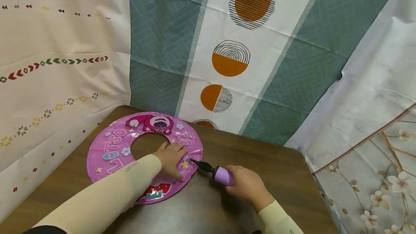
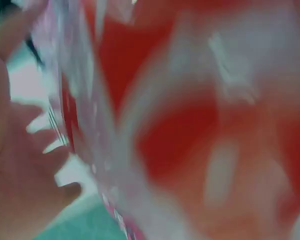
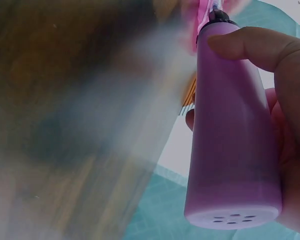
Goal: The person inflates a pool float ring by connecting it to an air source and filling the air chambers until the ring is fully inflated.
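Observation:
A pink inflatable swim ring [image 1: 97, 158] with cartoon prints lies flat on the table. My left hand [image 1: 171, 159] rests on its right side, fingers spread over the plastic. In the left wrist view the ring's red print [image 2: 190, 135] fills most of the picture, beside the left hand [image 2: 20, 165]. My right hand [image 1: 245, 185] grips a purple hand pump [image 1: 223, 176], its fingers and thumb wrapped round the barrel [image 3: 232, 130]. The pump's black nozzle [image 1: 204, 166] points left, its tip overlapping the ring's right side close to the left hand. Small holes show in the pump's end.
The brown wooden table [image 1: 276, 169] extends to the right of the ring. Patterned cloths hang around it: a cream one [image 1: 65, 39] at left, a green and white one [image 1: 162, 28] behind, and a floral one [image 1: 373, 154] at right.

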Tool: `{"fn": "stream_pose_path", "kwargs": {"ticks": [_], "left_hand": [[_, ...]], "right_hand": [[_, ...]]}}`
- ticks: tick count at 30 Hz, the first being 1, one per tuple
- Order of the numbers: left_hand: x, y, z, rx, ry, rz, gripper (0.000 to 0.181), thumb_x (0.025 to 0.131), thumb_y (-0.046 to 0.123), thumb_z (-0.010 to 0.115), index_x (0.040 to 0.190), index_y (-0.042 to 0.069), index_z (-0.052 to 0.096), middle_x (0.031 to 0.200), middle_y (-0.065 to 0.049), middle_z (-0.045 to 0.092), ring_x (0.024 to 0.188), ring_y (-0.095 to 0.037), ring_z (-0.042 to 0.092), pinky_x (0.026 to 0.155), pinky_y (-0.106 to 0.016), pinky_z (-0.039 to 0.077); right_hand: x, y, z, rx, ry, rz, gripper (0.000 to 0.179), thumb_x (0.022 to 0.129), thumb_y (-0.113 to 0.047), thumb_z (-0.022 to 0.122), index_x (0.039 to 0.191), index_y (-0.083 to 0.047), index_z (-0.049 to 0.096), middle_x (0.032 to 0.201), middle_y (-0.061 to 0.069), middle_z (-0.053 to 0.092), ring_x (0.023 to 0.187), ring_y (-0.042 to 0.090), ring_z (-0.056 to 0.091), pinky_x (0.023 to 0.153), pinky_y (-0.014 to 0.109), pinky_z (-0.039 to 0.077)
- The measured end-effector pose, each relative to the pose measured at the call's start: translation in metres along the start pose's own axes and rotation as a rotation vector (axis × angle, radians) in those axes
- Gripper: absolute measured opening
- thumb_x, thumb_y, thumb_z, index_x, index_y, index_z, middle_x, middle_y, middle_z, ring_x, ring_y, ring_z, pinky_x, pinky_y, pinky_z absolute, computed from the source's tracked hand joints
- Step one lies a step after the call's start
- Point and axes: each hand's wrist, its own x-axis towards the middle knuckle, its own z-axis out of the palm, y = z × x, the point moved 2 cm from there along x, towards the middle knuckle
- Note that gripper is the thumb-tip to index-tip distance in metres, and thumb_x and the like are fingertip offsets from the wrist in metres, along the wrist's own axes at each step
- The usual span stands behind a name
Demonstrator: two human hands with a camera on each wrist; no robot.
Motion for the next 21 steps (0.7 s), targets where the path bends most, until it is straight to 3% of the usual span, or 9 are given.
{"fn": "stream_pose_path", "kwargs": {"ticks": [4,8,13,21], "left_hand": [[0.011,0.028,0.015,-0.035,0.193,0.158,0.085,0.092,0.054,0.08,0.161,0.017,0.048,0.17,-0.008,0.044,0.159,-0.031,0.04,0.129,-0.061,0.03],[0.024,0.051,0.025,-0.043,0.259,0.317,0.059,0.099,0.046,0.075,0.151,0.023,0.06,0.152,0.0,0.064,0.144,-0.023,0.059,0.122,-0.054,0.043],[0.034,0.057,0.033,-0.107,0.299,0.316,0.032,0.102,0.039,0.072,0.132,0.027,0.07,0.121,0.007,0.075,0.115,-0.013,0.069,0.109,-0.048,0.052],[0.038,0.062,0.03,-0.124,0.306,0.294,0.033,0.105,0.039,0.067,0.136,0.025,0.068,0.124,0.005,0.074,0.118,-0.015,0.068,0.111,-0.05,0.051]], "right_hand": [[-0.005,-0.001,0.002,0.006,0.014,-0.014,0.053,0.08,-0.033,0.088,0.127,-0.015,0.073,0.115,0.002,0.078,0.093,0.015,0.071,0.08,0.041,0.059],[-0.007,-0.002,0.001,0.0,0.029,-0.038,0.055,0.082,-0.04,0.089,0.129,-0.018,0.072,0.119,0.001,0.078,0.097,0.014,0.072,0.083,0.041,0.06],[-0.012,0.003,-0.004,-0.021,0.062,-0.021,0.059,0.083,-0.049,0.088,0.133,-0.024,0.07,0.122,-0.003,0.078,0.096,0.014,0.072,0.079,0.04,0.058],[-0.024,0.03,-0.01,-0.053,0.14,-0.008,0.056,0.084,-0.059,0.085,0.132,-0.033,0.07,0.116,-0.012,0.078,0.09,0.007,0.069,0.075,0.035,0.055]]}}
